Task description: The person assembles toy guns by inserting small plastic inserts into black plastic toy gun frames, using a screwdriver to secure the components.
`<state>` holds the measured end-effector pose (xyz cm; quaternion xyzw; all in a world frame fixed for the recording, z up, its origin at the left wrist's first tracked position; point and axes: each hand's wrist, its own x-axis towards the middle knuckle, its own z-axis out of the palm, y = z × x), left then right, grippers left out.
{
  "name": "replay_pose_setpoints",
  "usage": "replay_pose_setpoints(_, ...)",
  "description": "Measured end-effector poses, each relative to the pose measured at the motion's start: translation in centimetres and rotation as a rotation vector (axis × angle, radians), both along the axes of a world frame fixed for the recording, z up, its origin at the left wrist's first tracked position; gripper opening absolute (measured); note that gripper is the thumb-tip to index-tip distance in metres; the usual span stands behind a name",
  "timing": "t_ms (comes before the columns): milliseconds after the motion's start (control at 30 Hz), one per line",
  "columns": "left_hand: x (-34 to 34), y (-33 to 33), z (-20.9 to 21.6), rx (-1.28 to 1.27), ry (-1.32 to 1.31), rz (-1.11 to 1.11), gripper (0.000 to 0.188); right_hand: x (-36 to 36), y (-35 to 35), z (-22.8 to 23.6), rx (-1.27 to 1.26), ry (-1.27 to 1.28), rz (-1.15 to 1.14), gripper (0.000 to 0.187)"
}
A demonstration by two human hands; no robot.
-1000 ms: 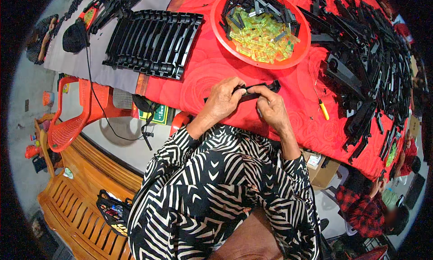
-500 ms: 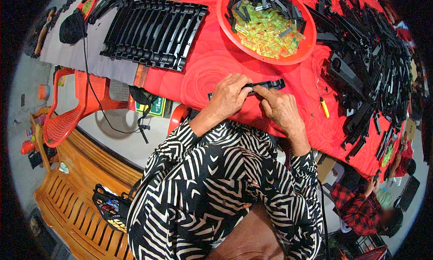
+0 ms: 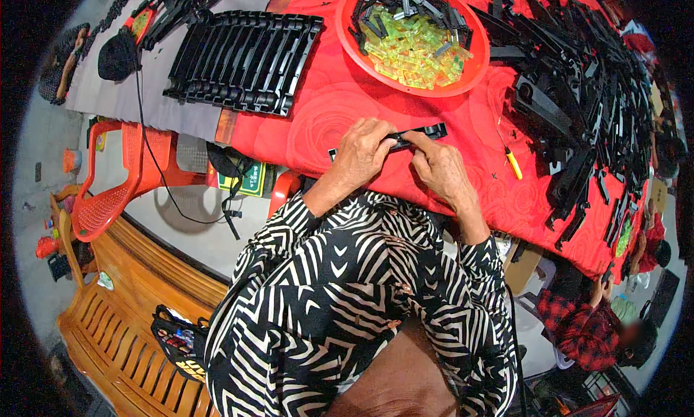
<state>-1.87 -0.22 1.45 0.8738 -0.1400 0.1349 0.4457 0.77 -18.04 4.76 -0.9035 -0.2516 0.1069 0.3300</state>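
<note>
Between my two hands a long, narrow black plastic strip [image 3: 432, 131] lies slantwise over the red cloth, near the table's front edge. My left hand [image 3: 363, 154] closes over its middle, thumb and fingers pinching it, and a short end pokes out beyond the hand. On the strip's other half, my right hand [image 3: 439, 165] has its thumb and index finger bent against it, fingertips close to the left thumb. Whatever lies under the fingertips is hidden. Beyond the hands stands a red basin [image 3: 478, 63] with translucent yellow-green pieces [image 3: 416, 63] and small black parts [image 3: 372, 19].
A row of similar black strips [image 3: 242, 63] lies at the far left. Many loose black plastic parts [image 3: 578, 99] are heaped on the right. A yellow-handled tool [image 3: 513, 164] rests right of my hands. A red chair [image 3: 134, 171] and a wooden bench [image 3: 137, 323] stand to the left.
The whole view has shifted slightly. Both hands keep hold of the black strip, with the right fingers bent a little differently against it.
</note>
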Motion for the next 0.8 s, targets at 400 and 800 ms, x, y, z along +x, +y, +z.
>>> replay_pose_setpoints(400, -1.0, -4.1, 2.5, -0.347, 0.235, 0.037, 0.01, -3.2, -3.0, -0.2, 0.532, -0.196, -0.402, 0.022)
replay_pose_setpoints(800, 0.3, -10.0, 2.8, -0.855, 0.443, -0.19, 0.012, -8.3, -5.6, 0.3, 0.44, -0.403, -0.759, 0.036)
